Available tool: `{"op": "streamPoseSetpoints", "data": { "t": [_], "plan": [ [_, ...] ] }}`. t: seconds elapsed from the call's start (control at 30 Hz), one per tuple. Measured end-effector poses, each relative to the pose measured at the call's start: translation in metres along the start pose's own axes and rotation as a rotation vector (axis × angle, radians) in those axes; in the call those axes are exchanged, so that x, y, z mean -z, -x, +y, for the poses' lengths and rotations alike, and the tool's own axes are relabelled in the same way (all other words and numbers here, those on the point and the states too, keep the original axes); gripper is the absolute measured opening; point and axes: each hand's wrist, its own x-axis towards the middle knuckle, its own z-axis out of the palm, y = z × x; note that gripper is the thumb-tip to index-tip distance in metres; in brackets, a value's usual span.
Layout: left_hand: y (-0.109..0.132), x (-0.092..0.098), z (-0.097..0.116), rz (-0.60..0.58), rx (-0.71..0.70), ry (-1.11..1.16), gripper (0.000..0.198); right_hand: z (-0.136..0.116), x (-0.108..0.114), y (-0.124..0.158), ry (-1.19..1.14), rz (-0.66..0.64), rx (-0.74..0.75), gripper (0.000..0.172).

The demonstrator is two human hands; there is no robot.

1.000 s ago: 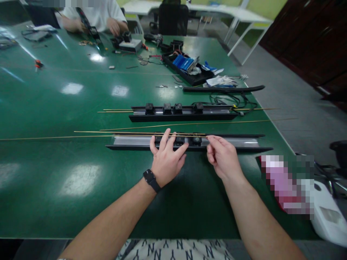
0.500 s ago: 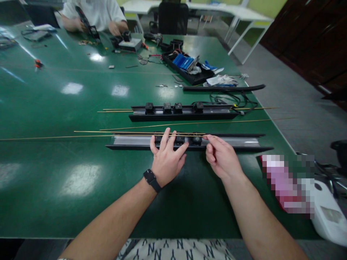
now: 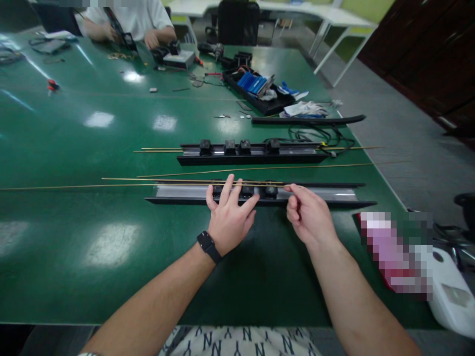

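My left hand lies with fingers spread over the near black channel, which has a pale inner strip. Its fingers rest on or just above black blocks and thin brass rods, partly hiding them. One black block shows to the right of those fingers. Thumb and forefinger of my right hand are pinched on the right end of a long brass rod, which runs left along the channel past the picture's edge. A second, shorter brass rod lies almost parallel to it.
Beyond lies another black channel with several black blocks, and a loose brass rod. A black strip, cables and a black tray are farther back. A white device sits right. Across the table, a person handles something.
My right hand has shifted slightly to the right, with the rod end still in its fingertips. My left hand stays almost in place.
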Motion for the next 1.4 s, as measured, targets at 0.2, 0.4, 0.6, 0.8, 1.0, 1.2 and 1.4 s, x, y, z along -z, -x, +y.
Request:
{"op": "streamPoseSetpoints", "data": {
  "t": [0.2,0.4,0.6,0.8,1.0,1.2,1.4],
  "plan": [
    [0.0004,0.0,-0.0015,0.023,-0.011,0.006,0.032,0.0007,-0.0001,-0.0003,0.02,0.003,0.005,0.03],
    [-0.0002,-0.0003,-0.0031,0.081,-0.012,0.031,0.028,0.0003,-0.0012,0.0009,0.021,0.015,0.007,0.028],
    [-0.0011,-0.0008,-0.0027,0.155,0.012,0.059,0.019,-0.0002,-0.0015,0.0009,0.017,0.008,0.006,0.028],
    [-0.0021,-0.0021,-0.004,0.216,0.078,0.099,0.009,-0.0003,-0.0016,0.0021,0.024,0.016,0.007,0.026],
    [-0.001,-0.0029,-0.0036,0.22,0.06,0.096,0.022,0.0017,-0.001,0.0013,0.029,0.008,0.021,0.027],
    [0.0,-0.0039,-0.0054,0.099,-0.024,0.049,0.046,0.002,-0.0018,0.0007,0.047,0.009,0.022,0.032],
    [-0.0001,-0.0029,-0.006,0.049,-0.038,0.025,0.05,0.0036,-0.003,0.0015,0.058,-0.029,0.002,0.036]
  ]
}}
